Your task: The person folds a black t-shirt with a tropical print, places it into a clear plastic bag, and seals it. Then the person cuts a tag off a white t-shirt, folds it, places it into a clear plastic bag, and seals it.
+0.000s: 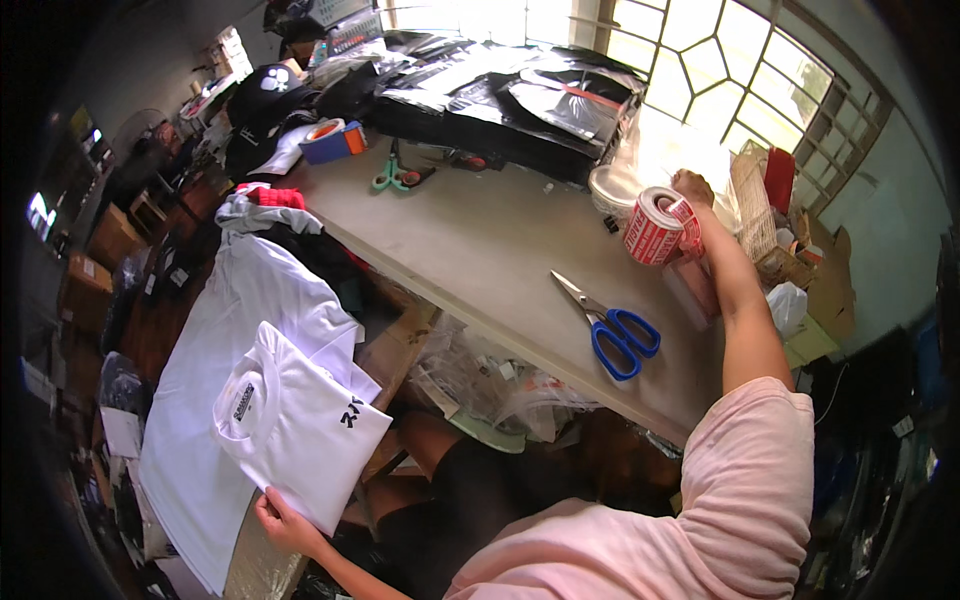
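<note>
My left hand (287, 525) pinches the lower edge of a folded white T-shirt (307, 431), which has a dark neck print and black characters on its chest. Beneath that shirt, a larger white garment (217, 405) is spread out and hangs down at the left. My right hand (694, 187) reaches to the far right of the table, its fingers curled against bright clear plastic (660, 154); glare hides whether they grip it. Close to my right forearm stands a roll of red-and-white fragile tape (654, 229). Blue-handled scissors (611, 326) lie with blades pointing away from me.
Black plastic packages (495, 97) are heaped along the back of the grey table (465, 217). Green-handled scissors (391, 174), a blue tape dispenser (334, 142) and black caps (266, 94) occupy the far left. A plastic tub (613, 191) stands near my right hand. Clear bags (487, 375) lie below the table edge.
</note>
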A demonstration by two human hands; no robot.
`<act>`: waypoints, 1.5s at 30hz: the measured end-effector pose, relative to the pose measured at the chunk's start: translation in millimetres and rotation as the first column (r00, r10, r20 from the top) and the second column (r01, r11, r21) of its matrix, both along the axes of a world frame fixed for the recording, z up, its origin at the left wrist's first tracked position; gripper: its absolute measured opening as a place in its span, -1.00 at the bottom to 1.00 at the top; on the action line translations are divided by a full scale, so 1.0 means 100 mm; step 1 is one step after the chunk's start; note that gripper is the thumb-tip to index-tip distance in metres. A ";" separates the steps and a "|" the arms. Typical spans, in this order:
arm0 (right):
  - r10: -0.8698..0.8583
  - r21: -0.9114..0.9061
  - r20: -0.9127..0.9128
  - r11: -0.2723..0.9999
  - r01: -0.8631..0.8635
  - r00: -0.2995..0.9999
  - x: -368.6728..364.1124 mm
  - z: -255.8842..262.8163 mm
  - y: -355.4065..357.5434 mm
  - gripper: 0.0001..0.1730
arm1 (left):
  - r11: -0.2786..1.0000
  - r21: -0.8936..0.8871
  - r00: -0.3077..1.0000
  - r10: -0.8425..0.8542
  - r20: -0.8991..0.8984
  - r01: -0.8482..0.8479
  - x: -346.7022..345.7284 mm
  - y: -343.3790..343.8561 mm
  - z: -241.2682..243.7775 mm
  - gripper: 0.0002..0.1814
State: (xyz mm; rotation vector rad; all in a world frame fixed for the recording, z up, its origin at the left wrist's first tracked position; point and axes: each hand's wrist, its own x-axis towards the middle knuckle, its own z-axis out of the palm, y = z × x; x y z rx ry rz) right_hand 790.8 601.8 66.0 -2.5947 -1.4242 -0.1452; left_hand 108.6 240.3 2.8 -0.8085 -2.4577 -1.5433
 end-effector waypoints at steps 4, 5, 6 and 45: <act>0.042 0.178 0.180 0.981 -0.074 0.983 0.11 -0.15 0.01 -0.66 | 0.999 -0.028 1.000 -0.029 0.007 0.029 -0.01 -0.01 0.02 -0.69; 0.054 0.280 0.096 0.957 -0.079 0.994 0.15 -0.13 0.12 -0.67 | 0.999 -0.039 1.000 -0.019 0.011 0.020 -0.01 -0.03 0.03 -0.69; 0.047 0.385 0.022 0.921 -0.052 0.999 0.43 -0.09 0.19 -0.68 | 0.998 -0.041 0.999 -0.038 0.025 0.039 -0.01 0.02 0.02 -0.69; 0.967 0.636 -0.187 -0.016 -0.772 -0.175 -6.31 0.02 -2.45 -0.64 | 0.868 -0.395 0.862 0.070 -0.502 -0.300 -0.14 -1.05 -0.02 -0.67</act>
